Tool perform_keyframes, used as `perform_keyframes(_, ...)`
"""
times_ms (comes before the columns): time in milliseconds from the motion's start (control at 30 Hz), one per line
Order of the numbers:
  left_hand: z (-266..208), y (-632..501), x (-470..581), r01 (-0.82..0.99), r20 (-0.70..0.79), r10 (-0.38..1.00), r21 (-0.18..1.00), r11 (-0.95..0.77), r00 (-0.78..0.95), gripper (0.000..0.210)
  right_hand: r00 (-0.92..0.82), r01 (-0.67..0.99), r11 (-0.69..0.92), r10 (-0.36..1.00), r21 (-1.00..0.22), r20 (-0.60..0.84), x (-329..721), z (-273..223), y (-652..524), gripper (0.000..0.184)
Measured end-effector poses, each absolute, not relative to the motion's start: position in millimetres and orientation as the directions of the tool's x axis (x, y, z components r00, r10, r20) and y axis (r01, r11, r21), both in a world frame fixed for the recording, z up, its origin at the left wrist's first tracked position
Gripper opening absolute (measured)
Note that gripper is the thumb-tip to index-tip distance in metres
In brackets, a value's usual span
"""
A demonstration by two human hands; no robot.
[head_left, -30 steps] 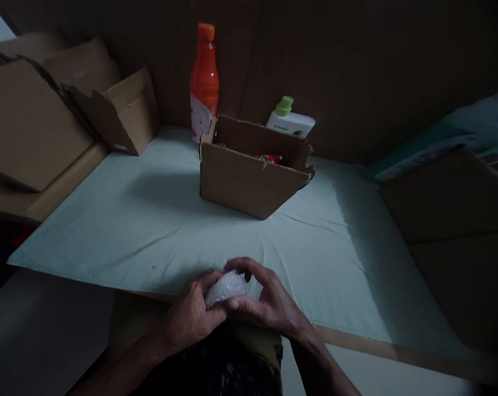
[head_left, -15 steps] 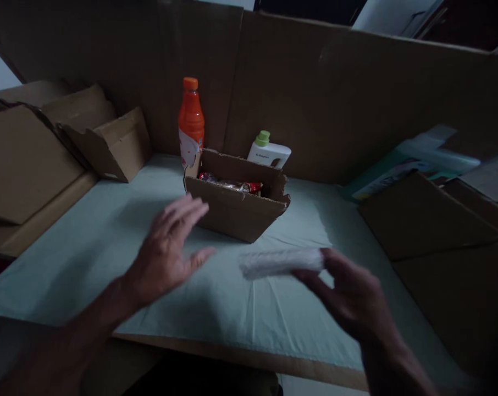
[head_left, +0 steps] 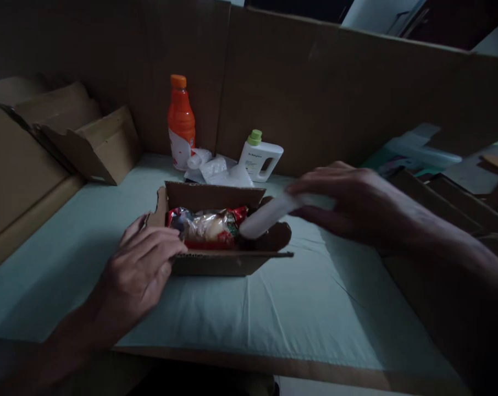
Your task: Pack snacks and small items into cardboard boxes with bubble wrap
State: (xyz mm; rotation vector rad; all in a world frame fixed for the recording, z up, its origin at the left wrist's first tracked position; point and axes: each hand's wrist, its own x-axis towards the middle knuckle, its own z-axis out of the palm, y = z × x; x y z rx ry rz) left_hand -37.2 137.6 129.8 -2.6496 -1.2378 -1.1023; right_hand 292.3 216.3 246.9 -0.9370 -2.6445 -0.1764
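Note:
In the head view an open cardboard box (head_left: pixel 216 265) stands in the middle of the table. Inside lies a clear plastic packet with red ends (head_left: pixel 210 224). My left hand (head_left: pixel 139 264) is closed over the box's left front corner, fingers curled on its rim. From the right, my right hand (head_left: pixel 335 198) grips a white oblong bundle (head_left: pixel 267 215), which looks like bubble wrap but is blurred by motion. The bundle slants down, its lower end at the box's right inside. Part of the bundle is hidden by my right fingers.
Behind the box lie crumpled bubble wrap (head_left: pixel 222 169), an orange bottle (head_left: pixel 181 124) and a white jug with a green cap (head_left: pixel 260 159). Cardboard boxes (head_left: pixel 104 143) line the left side. A teal jug (head_left: pixel 418 151) stands at the right, by more cardboard. A cardboard wall (head_left: pixel 315 93) closes the back.
The white bundle has moved up and over to the box with my right hand. My left hand has come onto the box, which now sits nearer and tilts open towards me.

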Motion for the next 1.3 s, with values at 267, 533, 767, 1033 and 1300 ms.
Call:
perform_keyframes(267,123,106,-35,0.704,0.597,0.701,0.296,-0.645,0.391,0.028,-0.714,0.470,0.830,0.557,0.299,-0.424,214,201,204,0.010)
perform_keyframes(533,116,100,-41,0.709,0.764,0.626,0.353,-0.611,0.159,0.050,-0.810,0.566,0.803,0.584,0.185,-0.055,259,214,196,0.014)
perform_keyframes(767,35,78,-36,0.341,0.146,0.949,0.939,-0.044,-0.280,0.067,-0.299,0.822,0.408,0.903,-0.399,0.308,331,141,135,0.033)
perform_keyframes(1033,26,128,-20,0.248,0.039,0.980,0.969,0.011,-0.196,0.057,-0.205,0.671,0.250,0.967,-0.698,0.148,256,55,162,0.028)
perform_keyframes(1300,31,188,83,0.043,0.103,0.969,0.992,-0.115,0.226,0.069,0.185,0.785,0.018,0.947,-0.620,0.262,343,55,103,0.026)
